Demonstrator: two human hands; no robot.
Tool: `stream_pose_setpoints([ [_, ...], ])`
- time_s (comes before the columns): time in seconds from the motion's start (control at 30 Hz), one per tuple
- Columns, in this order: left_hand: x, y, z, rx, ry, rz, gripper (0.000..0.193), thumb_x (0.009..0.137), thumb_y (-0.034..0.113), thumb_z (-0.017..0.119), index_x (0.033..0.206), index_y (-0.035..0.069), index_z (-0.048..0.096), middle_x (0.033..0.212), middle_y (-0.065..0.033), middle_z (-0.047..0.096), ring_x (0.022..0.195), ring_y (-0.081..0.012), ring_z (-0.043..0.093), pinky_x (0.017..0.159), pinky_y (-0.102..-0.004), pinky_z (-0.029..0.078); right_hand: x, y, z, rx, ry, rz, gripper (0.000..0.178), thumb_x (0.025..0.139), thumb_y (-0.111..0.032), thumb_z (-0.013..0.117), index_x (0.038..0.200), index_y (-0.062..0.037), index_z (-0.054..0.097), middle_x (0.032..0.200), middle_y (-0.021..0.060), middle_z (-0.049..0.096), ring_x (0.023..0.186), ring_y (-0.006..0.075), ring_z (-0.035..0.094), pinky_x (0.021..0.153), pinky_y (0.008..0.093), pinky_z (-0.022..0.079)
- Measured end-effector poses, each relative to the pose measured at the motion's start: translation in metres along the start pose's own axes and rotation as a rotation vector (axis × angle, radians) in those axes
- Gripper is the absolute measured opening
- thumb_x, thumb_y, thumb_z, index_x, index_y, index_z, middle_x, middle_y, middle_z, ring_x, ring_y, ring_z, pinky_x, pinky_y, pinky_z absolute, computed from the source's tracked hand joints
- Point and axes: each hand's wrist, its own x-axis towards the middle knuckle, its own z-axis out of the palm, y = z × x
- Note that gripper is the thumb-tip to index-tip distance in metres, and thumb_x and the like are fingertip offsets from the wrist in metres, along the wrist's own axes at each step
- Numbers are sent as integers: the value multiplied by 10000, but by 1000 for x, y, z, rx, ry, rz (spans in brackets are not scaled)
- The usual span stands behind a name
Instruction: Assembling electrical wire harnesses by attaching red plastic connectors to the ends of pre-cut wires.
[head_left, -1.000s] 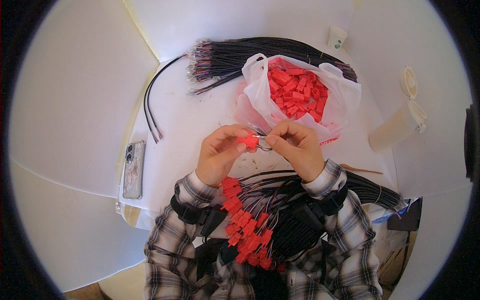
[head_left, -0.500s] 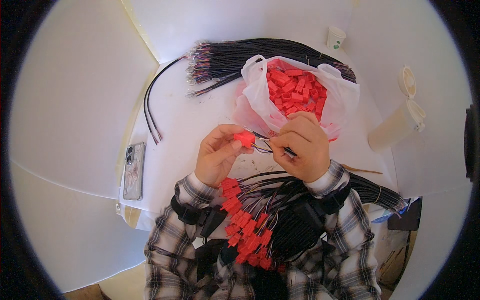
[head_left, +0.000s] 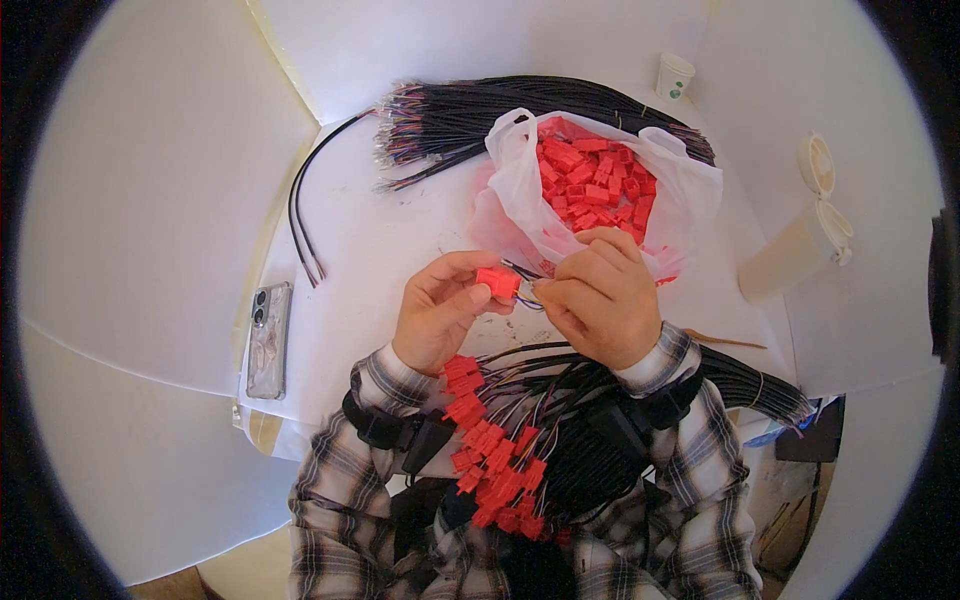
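Red connector farther right, left grip clamped around it, right grip on wires

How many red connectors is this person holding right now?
1: a red connector, pinched between thumb and fingers of the left hand. The right hand pinches wires beside it; its curled fingers could hide another.

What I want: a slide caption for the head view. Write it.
Left grip holding a red connector housing, right grip pinching thin wires, near an open plastic bag.
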Motion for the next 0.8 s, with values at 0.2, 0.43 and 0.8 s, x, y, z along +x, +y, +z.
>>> stream_pose_setpoints([
  [0.2, 1, -2, -1, 39, -22, 57, 255, 810, 9, 558, 1061, -3, 519, 1006, -128, 587, 917, -201, 575, 804, -352, 486, 0, -5, 1, 282, -5, 390, 117, 647, -73, 672, 731, -55, 593, 655, 53, 515, 626, 225, 508, 614, 315, 393],
  [0.43, 1, -3, 2, 71, -15, 82, 236, 810, 4, 554, 1045, -1, 532, 1001, -127, 586, 916, -199, 573, 800, -348, 485, -5, -13, 11, 593, 50, 749, 86, 671, -53, 655, 664, -50, 569, 636, 66, 509, 594, 234, 489, 583, 312, 375],
  [0.8, -1, 0, 0, 180, -10, 64, 287, 825, 36, 553, 1103, -28, 522, 1001, -127, 594, 878, -191, 581, 779, -336, 486, 2, -3, 4, 0, -6, 70, 167, 552, -27, 653, 680, -75, 558, 693, 42, 490, 706, 237, 494, 699, 364, 402],
])
